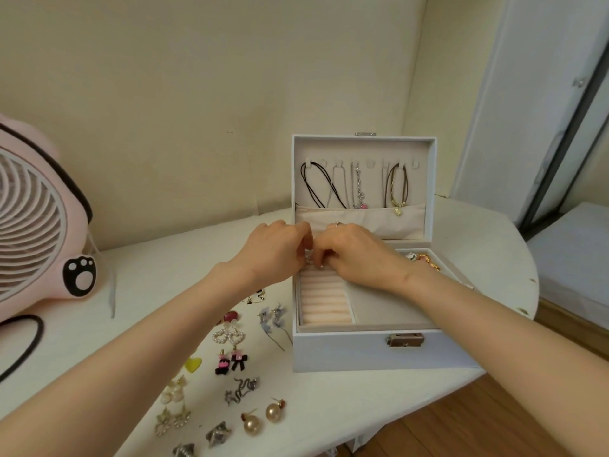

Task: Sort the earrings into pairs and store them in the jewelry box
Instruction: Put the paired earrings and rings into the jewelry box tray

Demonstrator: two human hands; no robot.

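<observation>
Fingertips of my left hand (276,252) and right hand (359,255) meet over the far end of the pale pink padded rolls (324,301) in the open white jewelry box (346,351). Both grips are curled narrow on what looks like a small silvery earring (309,258), mostly hidden. I would press its post straight down into a slit between rolls, whose long axes run side to side, with its partner alongside. Sorted earring pairs (229,336) lie on the white desk (164,268), left of the box.

The box (346,354) stands open on the table (158,258), with necklaces (321,186) hanging in its upright lid (362,148). The left hand (273,252) and right hand (357,253) meet above the ring rolls (324,301), pinching a small silvery earring (308,258). Earring pairs (228,336) lie left of the box.
</observation>
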